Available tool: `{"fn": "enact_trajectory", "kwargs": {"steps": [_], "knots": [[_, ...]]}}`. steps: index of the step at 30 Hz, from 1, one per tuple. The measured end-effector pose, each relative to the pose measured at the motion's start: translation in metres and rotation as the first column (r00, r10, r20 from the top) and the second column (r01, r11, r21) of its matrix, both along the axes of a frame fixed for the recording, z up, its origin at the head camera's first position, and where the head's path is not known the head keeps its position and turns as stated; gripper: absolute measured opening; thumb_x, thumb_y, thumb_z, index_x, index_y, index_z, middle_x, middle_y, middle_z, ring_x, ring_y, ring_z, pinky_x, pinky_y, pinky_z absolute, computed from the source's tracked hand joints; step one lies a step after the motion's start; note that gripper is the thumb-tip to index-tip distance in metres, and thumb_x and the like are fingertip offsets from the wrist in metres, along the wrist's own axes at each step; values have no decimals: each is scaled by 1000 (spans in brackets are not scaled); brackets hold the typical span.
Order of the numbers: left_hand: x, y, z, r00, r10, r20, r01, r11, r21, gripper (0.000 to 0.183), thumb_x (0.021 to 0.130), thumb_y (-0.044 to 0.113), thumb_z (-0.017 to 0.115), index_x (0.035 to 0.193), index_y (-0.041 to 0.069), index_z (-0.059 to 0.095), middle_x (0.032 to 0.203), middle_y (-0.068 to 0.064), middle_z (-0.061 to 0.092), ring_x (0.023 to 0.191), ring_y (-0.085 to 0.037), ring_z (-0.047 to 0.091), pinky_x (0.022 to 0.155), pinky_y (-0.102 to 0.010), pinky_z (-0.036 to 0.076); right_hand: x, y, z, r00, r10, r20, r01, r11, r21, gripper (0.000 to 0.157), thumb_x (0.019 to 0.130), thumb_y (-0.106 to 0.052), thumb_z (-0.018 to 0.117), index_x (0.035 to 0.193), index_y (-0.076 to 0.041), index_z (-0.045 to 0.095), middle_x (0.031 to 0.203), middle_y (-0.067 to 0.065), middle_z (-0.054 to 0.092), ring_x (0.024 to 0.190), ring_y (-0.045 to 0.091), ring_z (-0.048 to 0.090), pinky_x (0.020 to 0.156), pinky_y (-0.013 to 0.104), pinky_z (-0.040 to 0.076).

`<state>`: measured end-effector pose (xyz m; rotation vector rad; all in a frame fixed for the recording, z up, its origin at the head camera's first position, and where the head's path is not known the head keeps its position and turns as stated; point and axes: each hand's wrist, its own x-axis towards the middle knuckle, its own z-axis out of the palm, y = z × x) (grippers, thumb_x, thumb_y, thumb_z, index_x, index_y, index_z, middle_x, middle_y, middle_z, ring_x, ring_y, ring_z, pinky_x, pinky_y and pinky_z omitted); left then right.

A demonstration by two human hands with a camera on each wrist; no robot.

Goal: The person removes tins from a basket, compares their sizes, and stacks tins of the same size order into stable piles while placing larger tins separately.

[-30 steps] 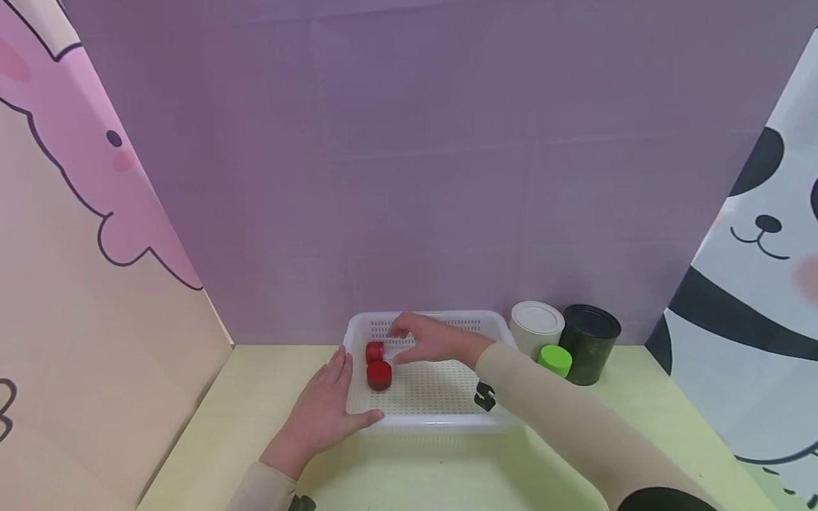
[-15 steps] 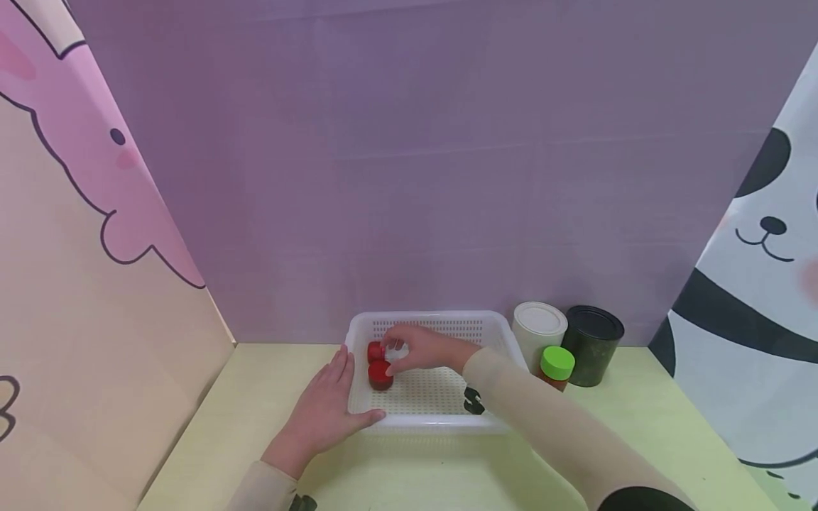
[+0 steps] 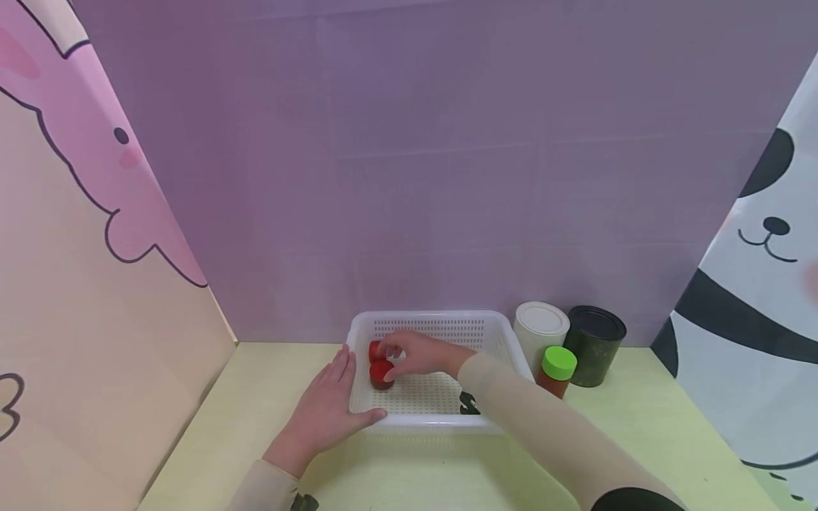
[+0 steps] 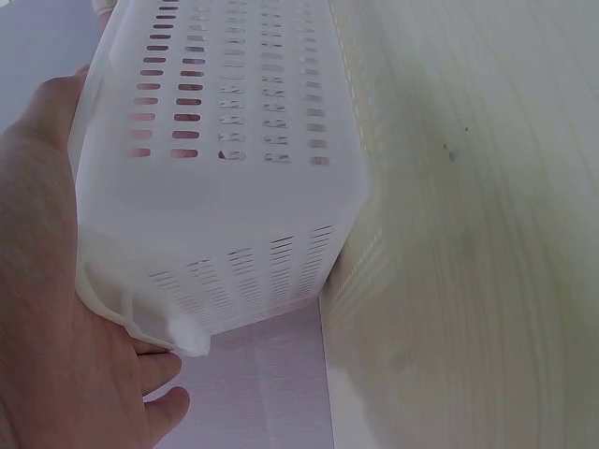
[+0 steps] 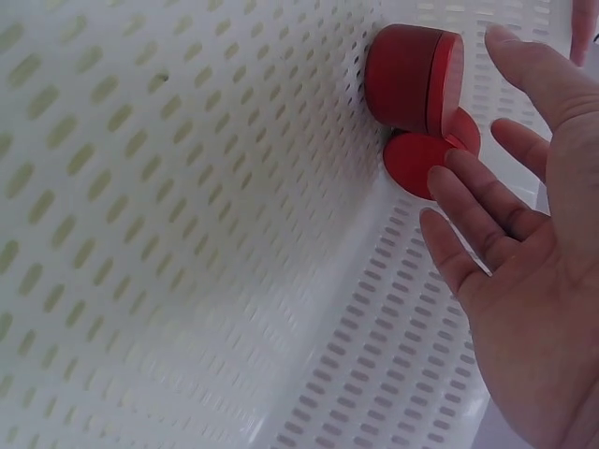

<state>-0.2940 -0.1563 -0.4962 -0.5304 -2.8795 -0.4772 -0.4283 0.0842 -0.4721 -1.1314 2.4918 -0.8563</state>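
A white perforated plastic basket (image 3: pixel 441 420) stands on the table, two small round red tins inside its left end. The nearer tin (image 5: pixel 407 79) stands upright; the farther tin (image 5: pixel 412 166) lies on its side, partly hidden behind the first. My right hand (image 3: pixel 424 353) is inside the basket beside both tins. In the right wrist view its fingers are extended toward them, thumb apart, and no grip shows. My left hand (image 3: pixel 326 408) rests against the basket's near-left corner, fingers straight along the left rim, thumb on the front rim. In the left wrist view the palm touches the rim.
Right of the basket stand a white lidded canister (image 3: pixel 541 330), a dark canister (image 3: pixel 594 348) and a green-capped jar (image 3: pixel 559 365). A purple backdrop (image 3: pixel 409 177) rises behind the table (image 3: pixel 441 468), with printed panels at both sides.
My right hand has lowered and moved left to the red tins, its fingertips now at them. The green-capped jar shows more from behind my sleeve. The left hand stays at the basket corner.
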Motion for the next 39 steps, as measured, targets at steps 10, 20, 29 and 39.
{"fn": "enact_trajectory", "kwargs": {"steps": [10,20,29,39], "knots": [[0,1,-1,1000,2,7,-2,1000,3,126,93,86,62,172,-6,26,182,-22,16,169,-36,20,134,-53,28,1,-3,-3,1000,0,-2,0,999,42,50,96,-19,89,143,-12,70,133,7,74,124,32,67,110,46,57],[-1,1,-3,1000,8,13,-8,1000,10,127,92,88,61,172,-4,26,182,-22,16,168,-38,22,133,-54,29,-5,-3,-13,999,0,32,-2,998,55,60,96,-18,89,152,-14,68,140,8,72,122,28,69,107,37,59],[0,1,-1,1000,-4,-12,4,1000,16,127,93,86,62,171,-8,27,181,-26,20,166,-41,25,132,-55,32,-8,-7,-17,999,28,30,-30,996,81,59,95,-15,90,150,-14,70,137,4,72,117,19,70,105,29,58],[1,1,0,1000,-4,-18,4,999,35,127,93,86,63,171,-8,27,180,-26,20,165,-43,28,131,-56,33,-9,-8,-16,998,50,46,-53,996,67,54,94,-14,91,144,-12,73,128,2,75,112,18,71,103,30,60]]}}
